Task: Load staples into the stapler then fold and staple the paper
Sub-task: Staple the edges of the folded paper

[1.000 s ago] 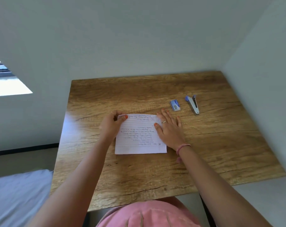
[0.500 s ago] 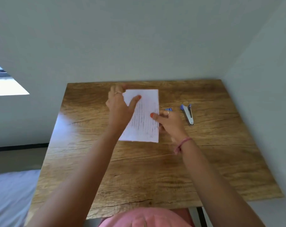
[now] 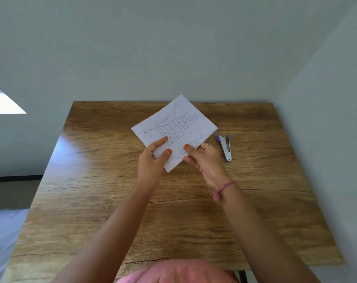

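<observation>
Paper (image 3: 174, 127), a lined white sheet covered in handwriting, is held up above a wooden bench (image 3: 112, 201) and turned so its corners point like a diamond. Both hands pinch its near corner: the left hand (image 3: 151, 160) grips the lower left edge with thumb on top and fingers behind, and the right hand (image 3: 206, 160) grips the lower right edge the same way. The bench has a warm brown grain with dark cracks. A slim white and blue stapler (image 3: 225, 148) lies flat on the bench just right of the right hand, not touching it.
</observation>
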The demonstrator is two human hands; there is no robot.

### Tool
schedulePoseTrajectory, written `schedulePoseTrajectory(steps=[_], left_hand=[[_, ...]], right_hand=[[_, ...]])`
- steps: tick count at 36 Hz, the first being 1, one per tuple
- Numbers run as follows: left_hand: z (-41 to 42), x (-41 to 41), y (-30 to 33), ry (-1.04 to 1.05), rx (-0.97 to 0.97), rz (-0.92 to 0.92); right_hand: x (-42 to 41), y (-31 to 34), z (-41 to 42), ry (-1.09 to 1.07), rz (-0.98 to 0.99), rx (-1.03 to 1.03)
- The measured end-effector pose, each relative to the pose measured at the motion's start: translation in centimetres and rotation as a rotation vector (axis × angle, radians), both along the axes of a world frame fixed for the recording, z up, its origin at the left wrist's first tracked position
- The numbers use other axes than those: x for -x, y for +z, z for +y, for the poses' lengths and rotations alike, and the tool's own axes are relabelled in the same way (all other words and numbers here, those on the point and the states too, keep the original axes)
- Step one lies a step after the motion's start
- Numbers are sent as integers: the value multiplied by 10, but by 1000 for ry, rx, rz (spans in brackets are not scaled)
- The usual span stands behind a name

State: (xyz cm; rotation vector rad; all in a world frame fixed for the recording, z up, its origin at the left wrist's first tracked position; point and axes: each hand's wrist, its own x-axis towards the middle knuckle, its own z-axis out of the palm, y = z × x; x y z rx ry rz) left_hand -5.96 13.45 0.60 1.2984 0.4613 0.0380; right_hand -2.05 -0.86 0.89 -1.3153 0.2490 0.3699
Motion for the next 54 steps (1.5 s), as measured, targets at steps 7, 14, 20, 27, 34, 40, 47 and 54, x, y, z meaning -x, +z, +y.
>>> schedulePoseTrajectory(steps=[7, 14, 20, 27, 34, 40, 47, 54], left_hand=[[9, -5, -2, 86, -35, -5], [5, -5, 4, -48, 136, -26], [2, -8, 10, -110, 251, -67], [1, -7, 18, -103, 254, -134], [-10, -9, 35, -156, 262, -172], [-19, -8, 47, -207, 179, -151], [-18, -4, 48, -265, -92, -111], [-16, -2, 53, -374, -300, -117]], right_hand=[[-17, -7, -53, -168, -315, 823], [-43, -33, -74, -86, -268, 1178], [-49, -36, -70, 13, -291, 1255], [-27, -6, -80, -163, 72, 6], [6, 8, -62, 34, 210, -436], [18, 9, -49, 189, 168, -404], [24, 11, -42, 243, 147, -431], [25, 17, -41, 181, 128, -304]])
